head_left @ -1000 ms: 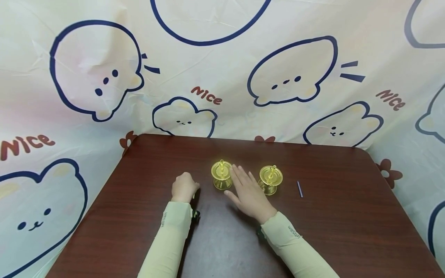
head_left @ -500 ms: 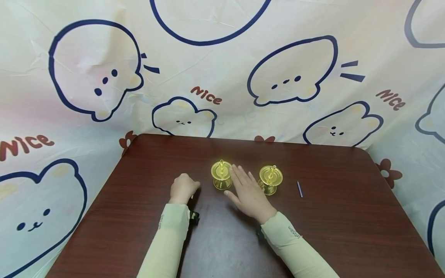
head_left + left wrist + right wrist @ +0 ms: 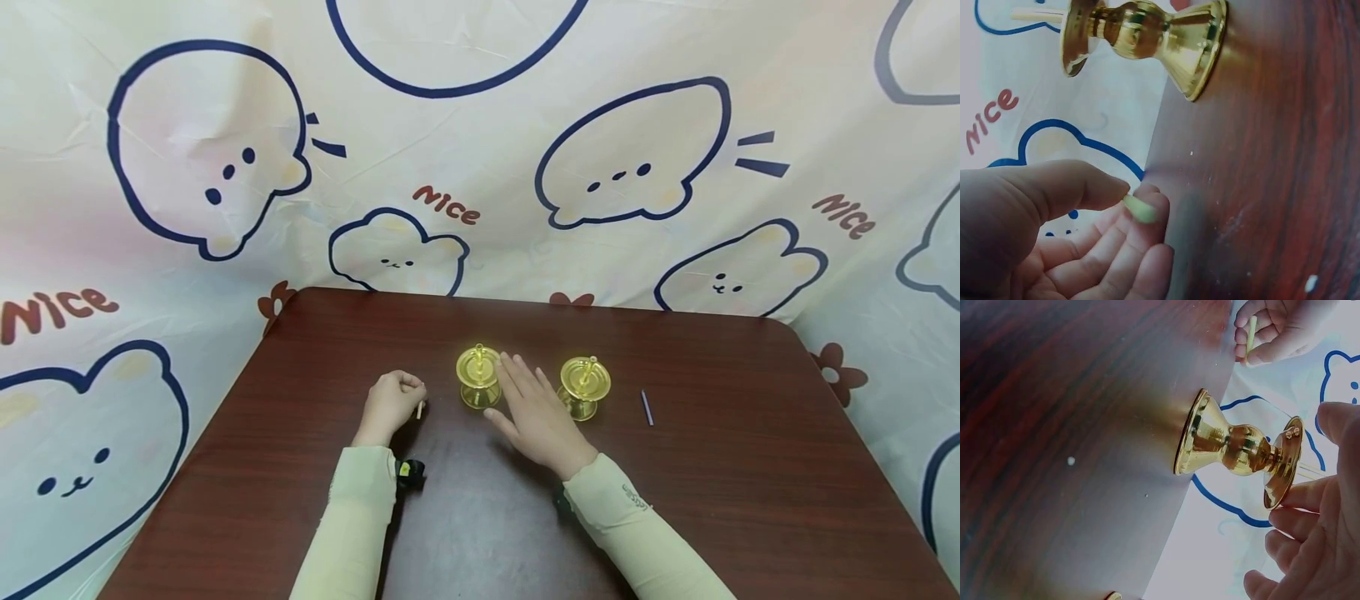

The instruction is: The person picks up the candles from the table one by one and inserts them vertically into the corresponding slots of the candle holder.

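My left hand is left of two brass candlesticks. Thumb and fingers pinch a short, thin pale yellow-green stick, seen end-on and blurred in the left wrist view. The left candlestick stands upright on a flared foot, with a wide dish and a thin upright piece at its centre. Beside it, my right hand extends its fingers, fingertips right at the dish's rim in the right wrist view. Behind that hand's knuckles stands the matching right candlestick, its foot partly covered.
A thin purple stick lies on the dark wooden table, right of the right candlestick. Small white specks dot the tabletop. Behind the table hangs a pale cloth printed with cartoon bears.
My left hand has turned over and shifted slightly left, so the pinched stick now shows past the fingertips. My right hand and both candlesticks stay where they were.
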{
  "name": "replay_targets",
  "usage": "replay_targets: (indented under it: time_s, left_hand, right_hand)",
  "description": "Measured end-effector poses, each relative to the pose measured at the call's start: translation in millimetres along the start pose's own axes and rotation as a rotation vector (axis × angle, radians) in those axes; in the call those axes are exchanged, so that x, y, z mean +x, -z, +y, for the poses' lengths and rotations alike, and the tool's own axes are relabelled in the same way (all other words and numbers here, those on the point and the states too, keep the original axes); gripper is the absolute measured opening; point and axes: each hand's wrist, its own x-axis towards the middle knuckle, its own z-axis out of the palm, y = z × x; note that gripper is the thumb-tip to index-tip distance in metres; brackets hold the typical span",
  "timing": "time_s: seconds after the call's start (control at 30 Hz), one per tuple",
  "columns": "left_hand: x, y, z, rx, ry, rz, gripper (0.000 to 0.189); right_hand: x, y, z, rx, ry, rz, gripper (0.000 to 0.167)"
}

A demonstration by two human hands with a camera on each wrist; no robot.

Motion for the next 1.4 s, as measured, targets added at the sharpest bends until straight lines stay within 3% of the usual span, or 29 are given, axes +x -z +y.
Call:
replay_targets:
  time_s: [0.33,0.67,0.93,1.4]
  left_hand:
    - [-1.2,-1.1,-2.3,-0.351,-0.042,-0.059,0.030]
    - [1.3,-2.7,-3.2,-0.547,-0.034,-0.140,0.034]
    - [0.6,-1.8,0.3,-0.632,-0.059,-0.150,0.033]
    - [-0.3,-1.3,8.8,-0.638,-0.100,-0.118,0.032]
  right_hand:
    - [2.6,0.6,0.9,-0.007,-0.007,-0.014,0.073]
    - [4.0,1.4,2.3,-0.009,-0.004,-0.021,0.072]
    - [3.2,1.1,1.9,-0.003,-0.007,-0.021,0.073]
    - [3.8,0.7,1.4,-0.018,-0.002,-0.015,0.072]
